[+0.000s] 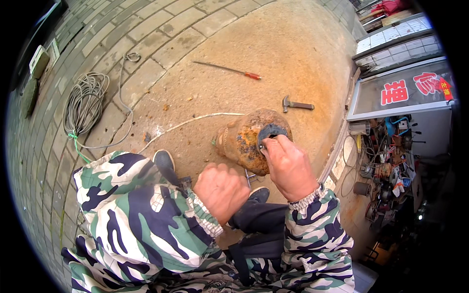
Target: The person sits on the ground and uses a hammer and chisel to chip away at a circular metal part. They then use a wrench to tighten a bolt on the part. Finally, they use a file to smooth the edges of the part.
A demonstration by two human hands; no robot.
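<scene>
A rusty, rounded metal machine body [237,141], like a pump or motor housing, stands on the concrete in front of me. Its top carries a dark ring [271,131] around a black opening. My right hand [289,165] is closed over this opening, thumb and fingers pinched at the ring's near edge; what they pinch is too small and covered to name. Nearer to me and to the left, my left hand [222,189] is curled into a fist, apart from the housing. Its fingers face away, so anything inside them is hidden.
A claw hammer [297,104] and a long screwdriver [229,71] with a red handle lie beyond the housing. A pale cable [190,120] runs left from it, near a coiled grey cable [87,102]. Tools and parts [386,166] crowd a doorway at right. My shoes [164,160] flank the housing's near side.
</scene>
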